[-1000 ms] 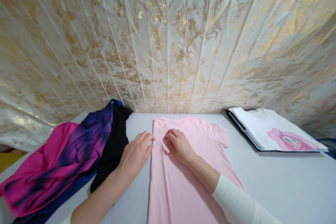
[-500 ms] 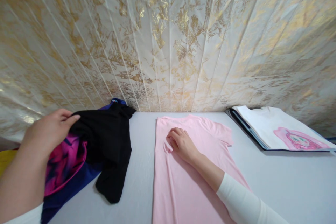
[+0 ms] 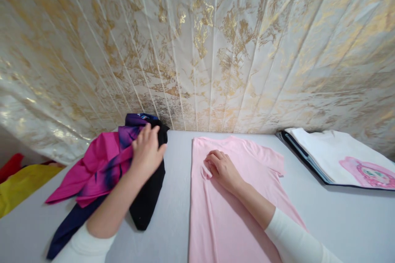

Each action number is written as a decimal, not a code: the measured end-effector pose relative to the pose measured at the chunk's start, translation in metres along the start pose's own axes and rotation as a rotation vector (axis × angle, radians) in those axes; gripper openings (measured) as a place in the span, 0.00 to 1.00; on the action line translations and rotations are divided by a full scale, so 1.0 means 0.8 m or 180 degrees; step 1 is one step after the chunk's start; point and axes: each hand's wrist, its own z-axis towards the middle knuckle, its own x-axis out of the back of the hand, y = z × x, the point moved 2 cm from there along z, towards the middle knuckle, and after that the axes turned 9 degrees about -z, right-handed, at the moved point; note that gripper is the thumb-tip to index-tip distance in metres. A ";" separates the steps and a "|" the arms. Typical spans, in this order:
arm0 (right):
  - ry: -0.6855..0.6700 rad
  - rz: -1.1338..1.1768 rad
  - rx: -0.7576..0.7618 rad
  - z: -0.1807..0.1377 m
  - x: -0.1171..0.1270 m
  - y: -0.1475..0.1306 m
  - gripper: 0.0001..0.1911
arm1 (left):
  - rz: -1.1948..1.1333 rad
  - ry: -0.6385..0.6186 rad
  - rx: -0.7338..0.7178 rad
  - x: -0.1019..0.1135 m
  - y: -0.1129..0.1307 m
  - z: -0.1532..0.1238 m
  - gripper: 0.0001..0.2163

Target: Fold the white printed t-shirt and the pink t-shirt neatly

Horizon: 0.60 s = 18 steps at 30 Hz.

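Note:
On the left, my left hand [image 3: 147, 150] lies over a heap of clothes with its fingers spread. It touches the heap near a black garment [image 3: 149, 201] and a pink-and-purple garment [image 3: 101, 156]. A dark blue garment [image 3: 72, 224] pokes out below. In the middle, a pink T-shirt [image 3: 237, 213] lies folded lengthwise, one short sleeve to the right. My right hand [image 3: 224, 170] rests on its upper part, fingers curled in on a small bunch of the fabric. A crease runs down from there.
A stack of folded clothes, topped by a white shirt [image 3: 327, 152] with a pink print, lies at the right. Yellow cloth [image 3: 27, 185] and red cloth [image 3: 10, 166] are beyond the left edge of the white table [image 3: 175, 197]. A gold-patterned curtain [image 3: 197, 49] hangs behind.
My left hand has let go of the black garment's edge and moved right across the heap. The pink-and-purple garment now shows more fully. My right hand stays on the pink T-shirt.

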 end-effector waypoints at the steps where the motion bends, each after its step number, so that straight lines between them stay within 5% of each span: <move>1: -0.0004 -0.0013 0.0000 0.000 0.000 0.001 0.10 | 0.0173 -0.0267 -0.0279 -0.022 0.031 -0.020 0.24; 4: 0.0008 -0.0078 -0.0055 -0.001 0.000 0.007 0.10 | -0.0032 -0.1307 -0.0976 -0.081 0.113 -0.083 0.25; 6: 0.0040 -0.0105 -0.0124 -0.003 0.000 0.012 0.11 | -0.0212 -0.1608 -0.1086 -0.101 0.139 -0.108 0.26; 14: 0.0293 -0.0118 -0.0104 0.000 0.003 0.016 0.10 | -0.0674 -0.1522 -0.1138 -0.076 0.091 -0.071 0.14; 18: 0.0340 0.0061 -0.0027 0.002 0.009 0.010 0.13 | -0.0752 -0.1557 -0.1258 -0.073 0.094 -0.065 0.12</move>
